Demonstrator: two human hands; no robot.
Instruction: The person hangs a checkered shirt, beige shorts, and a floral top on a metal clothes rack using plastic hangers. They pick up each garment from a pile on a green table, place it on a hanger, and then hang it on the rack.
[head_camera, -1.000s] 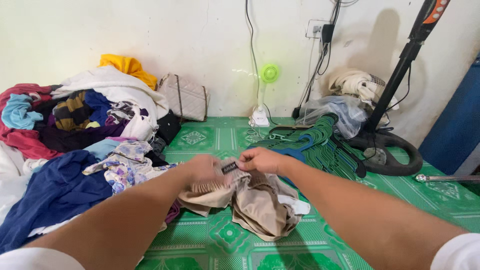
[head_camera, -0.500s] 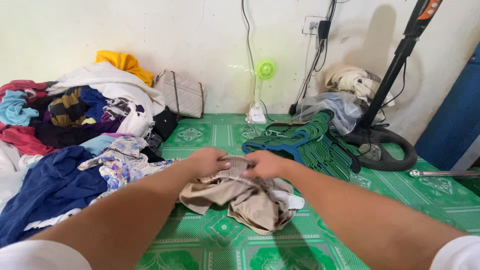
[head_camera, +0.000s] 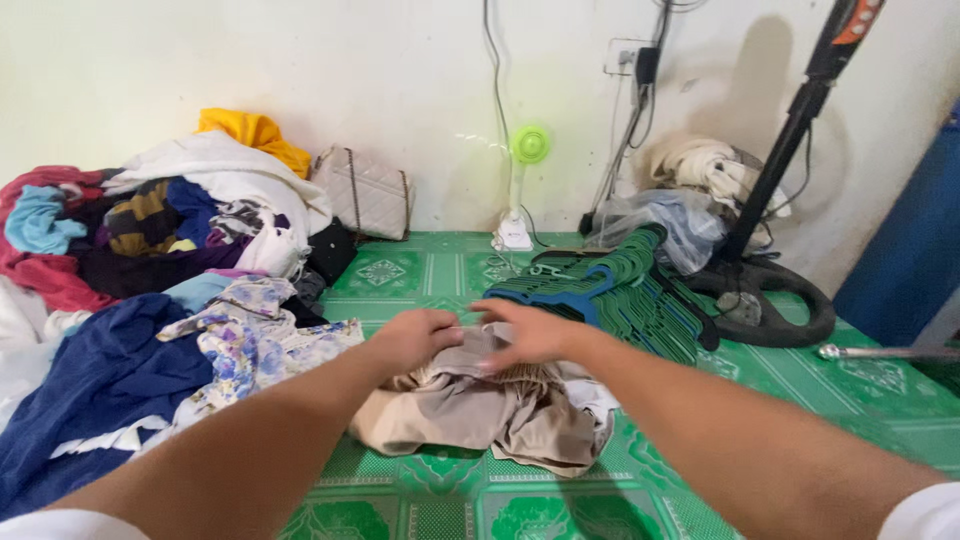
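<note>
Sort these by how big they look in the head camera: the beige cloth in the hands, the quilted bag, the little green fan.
1. beige cloth, though it lies nearest the camera
2. quilted bag
3. little green fan

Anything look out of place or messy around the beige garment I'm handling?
Nothing looks damaged or spilled. The beige garment lies crumpled on the green mat under the left hand and right hand. Beside it, the pile of clothes sprawls unsorted against the wall, and the green hangers lie in a loose, fanned heap.
</note>
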